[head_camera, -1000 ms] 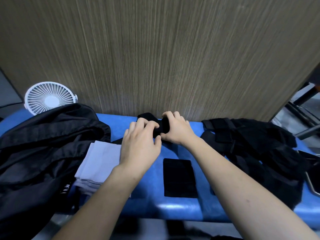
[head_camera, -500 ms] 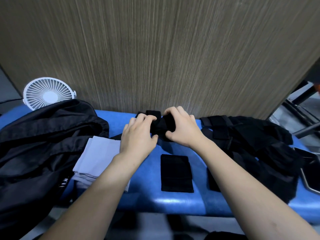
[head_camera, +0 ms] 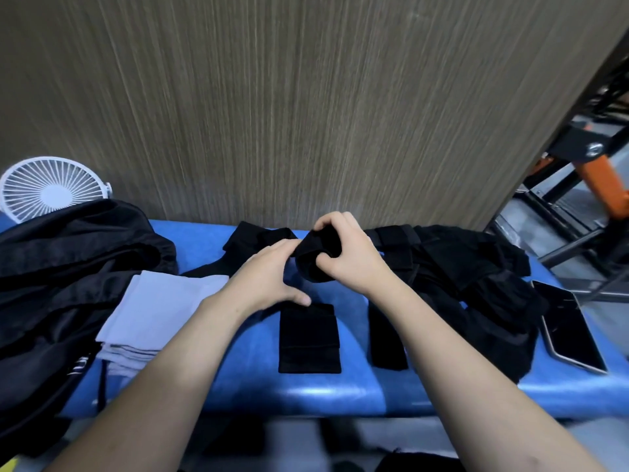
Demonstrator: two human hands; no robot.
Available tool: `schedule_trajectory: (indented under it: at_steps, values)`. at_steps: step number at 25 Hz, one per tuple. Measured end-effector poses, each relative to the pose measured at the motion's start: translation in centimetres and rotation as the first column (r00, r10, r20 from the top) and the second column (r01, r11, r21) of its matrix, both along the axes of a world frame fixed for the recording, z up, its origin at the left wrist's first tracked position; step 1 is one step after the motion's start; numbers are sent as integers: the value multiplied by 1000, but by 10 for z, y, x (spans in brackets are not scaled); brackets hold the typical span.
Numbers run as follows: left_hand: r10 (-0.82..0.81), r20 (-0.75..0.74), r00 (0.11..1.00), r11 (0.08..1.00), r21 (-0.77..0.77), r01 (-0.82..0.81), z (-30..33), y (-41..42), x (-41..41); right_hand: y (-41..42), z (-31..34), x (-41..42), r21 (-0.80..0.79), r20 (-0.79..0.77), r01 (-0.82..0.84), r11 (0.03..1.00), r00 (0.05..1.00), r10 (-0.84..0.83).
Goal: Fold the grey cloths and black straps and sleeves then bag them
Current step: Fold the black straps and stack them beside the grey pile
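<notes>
My right hand (head_camera: 347, 257) grips a bunched black sleeve (head_camera: 316, 257) just above the blue bench top (head_camera: 252, 379). My left hand (head_camera: 269, 274) touches the sleeve's left end with its fingertips; whether it pinches the cloth is hidden. More black fabric (head_camera: 252, 243) trails from the sleeve toward the wall. A folded black piece (head_camera: 309, 338) lies flat below my hands. Folded grey cloths (head_camera: 153, 311) are stacked at the left. A heap of black straps and sleeves (head_camera: 469, 287) lies at the right.
An open black bag (head_camera: 61, 274) sprawls over the bench's left end, with a white fan (head_camera: 51, 189) behind it. A tablet (head_camera: 571, 328) lies at the bench's right edge. A wood-grain wall (head_camera: 306, 97) stands right behind the bench. Metal and orange frames (head_camera: 585, 185) stand far right.
My right hand has gathered the black sleeve into a tighter bunch and lifted it slightly. My left hand has slid right and lower along it. The camera view has shifted a little.
</notes>
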State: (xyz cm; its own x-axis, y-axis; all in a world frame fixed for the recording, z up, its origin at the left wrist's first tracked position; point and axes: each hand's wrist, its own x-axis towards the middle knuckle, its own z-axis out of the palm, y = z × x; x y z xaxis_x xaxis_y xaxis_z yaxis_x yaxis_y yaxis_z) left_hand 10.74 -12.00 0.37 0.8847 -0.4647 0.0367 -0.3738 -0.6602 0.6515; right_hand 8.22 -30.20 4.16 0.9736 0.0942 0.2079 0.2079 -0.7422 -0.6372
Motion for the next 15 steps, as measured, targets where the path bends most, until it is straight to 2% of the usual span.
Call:
schedule_trajectory:
  at_steps: [3, 6, 8, 11, 15]
  values:
    - [76, 100, 992, 992, -103, -66, -7, -8, 6, 1, 6, -1, 131, 5, -27, 991, 1000, 26]
    - [205, 293, 934, 976, -136, -172, -1, -11, 6, -4, 12, -6, 142, 21, -51, 989, 999, 48]
    - [282, 355, 892, 959, -143, -246, 7, -7, 4, -12, 15, -9, 107, 32, -53, 993, 998, 50]
    - [387, 348, 854, 921, -189, -341, 18, -4, -1, -28, 21, -18, 25, 36, -71, 997, 997, 70]
    - [408, 347, 845, 905, -276, -324, 29, 0, -11, -45, 35, -37, -135, 34, -78, 988, 996, 83]
